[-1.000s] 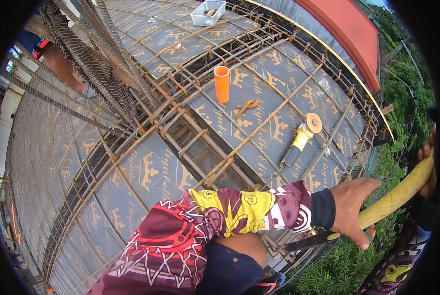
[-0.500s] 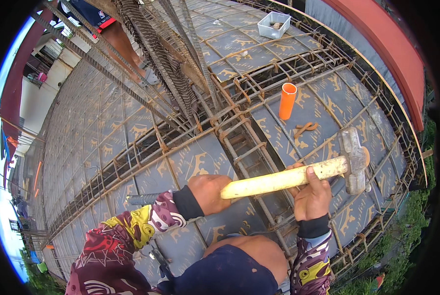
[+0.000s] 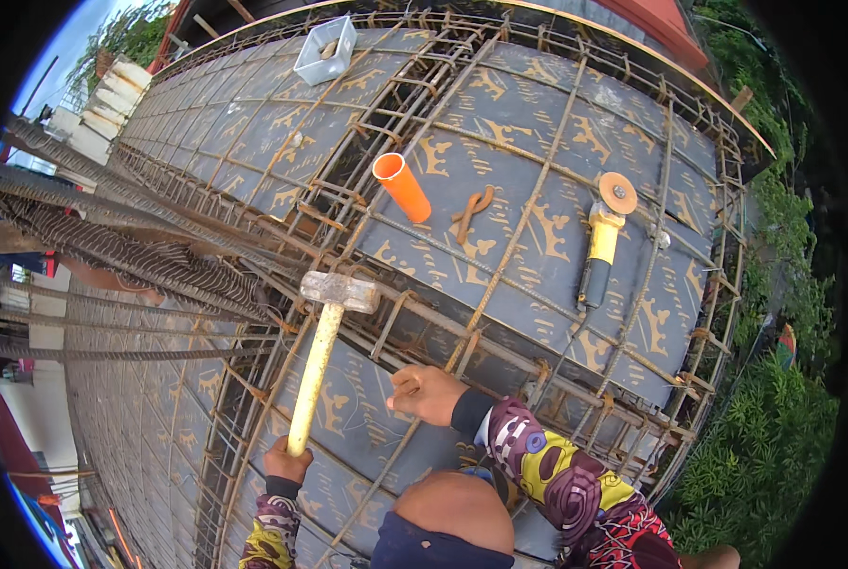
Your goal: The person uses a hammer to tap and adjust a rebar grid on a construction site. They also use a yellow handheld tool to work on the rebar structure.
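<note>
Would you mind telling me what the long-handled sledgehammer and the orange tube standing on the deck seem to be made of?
The long-handled sledgehammer seems to have a steel head, grey, dull and scuffed, on a pale yellowish handle that looks like bare wood, though the grain is too small to confirm. The left hand grips its end. The orange tube looks like plastic pipe: even bright colour, smooth wall, thin open rim.

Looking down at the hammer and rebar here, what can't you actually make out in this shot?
Head view only:
- Left hand: its grip on the hammer handle's end hidden behind the hand.
- Right hand: whether it touches the rebar, fingers curl away.
- White tray: contents too small.
- Angle grinder: cable lost among bars.
- Feet: hidden by the knee.
</note>
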### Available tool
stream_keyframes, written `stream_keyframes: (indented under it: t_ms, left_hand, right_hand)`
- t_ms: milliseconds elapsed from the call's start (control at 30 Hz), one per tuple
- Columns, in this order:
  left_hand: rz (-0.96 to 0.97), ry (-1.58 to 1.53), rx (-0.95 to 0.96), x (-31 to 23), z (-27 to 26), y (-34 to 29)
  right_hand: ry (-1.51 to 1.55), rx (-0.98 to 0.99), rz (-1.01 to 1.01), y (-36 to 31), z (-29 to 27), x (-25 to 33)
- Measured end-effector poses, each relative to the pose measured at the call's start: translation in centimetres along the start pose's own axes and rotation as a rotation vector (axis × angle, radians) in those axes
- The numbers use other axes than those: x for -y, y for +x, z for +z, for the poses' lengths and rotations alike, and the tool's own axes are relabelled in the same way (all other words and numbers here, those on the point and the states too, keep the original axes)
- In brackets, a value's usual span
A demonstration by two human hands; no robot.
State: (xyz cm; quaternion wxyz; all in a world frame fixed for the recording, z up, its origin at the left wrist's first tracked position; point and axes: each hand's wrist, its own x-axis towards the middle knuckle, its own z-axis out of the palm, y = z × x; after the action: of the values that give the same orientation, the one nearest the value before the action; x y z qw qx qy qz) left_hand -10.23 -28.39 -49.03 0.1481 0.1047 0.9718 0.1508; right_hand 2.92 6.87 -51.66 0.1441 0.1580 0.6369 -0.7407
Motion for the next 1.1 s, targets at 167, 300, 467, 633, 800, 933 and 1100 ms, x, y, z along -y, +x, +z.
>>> stream_keyframes:
  t_ms: [167,300,467,633,800,933,1100]
  left_hand:
    - [0.039,-0.004,-0.04,3.5,3.3,2.6]
    - [0.094,0.202,-0.012,6.7,6.6,6.0]
    - [0.341,0.479,-0.343,1.6,8.7,5.5]
    - [1.131,-0.012,0.058,-22.0,15.7,0.5]
    - [1.343,0.17,0.32,-31.9,23.1,-7.0]
    - [1.407,0.396,0.346,-31.4,24.6,-9.2]
    - [1.614,0.353,-0.01,-30.0,28.3,-4.7]
  right_hand:
    - [-0.486,-0.251,0.146,-13.5,-9.6,-4.1]
    - [-0.899,-0.485,0.515,-29.6,-17.8,-3.0]
    - [-0.636,-1.13,0.611,-47.8,-18.1,0.2]
    - [0.038,-1.731,0.448,-58.2,-11.1,-5.4]
    - [0.122,-1.915,0.553,-61.9,-2.8,-6.3]
    - [0.4,-2.193,0.566,-64.1,8.4,-8.8]
    - [0.7,-2.247,0.629,-61.0,19.8,-11.5]
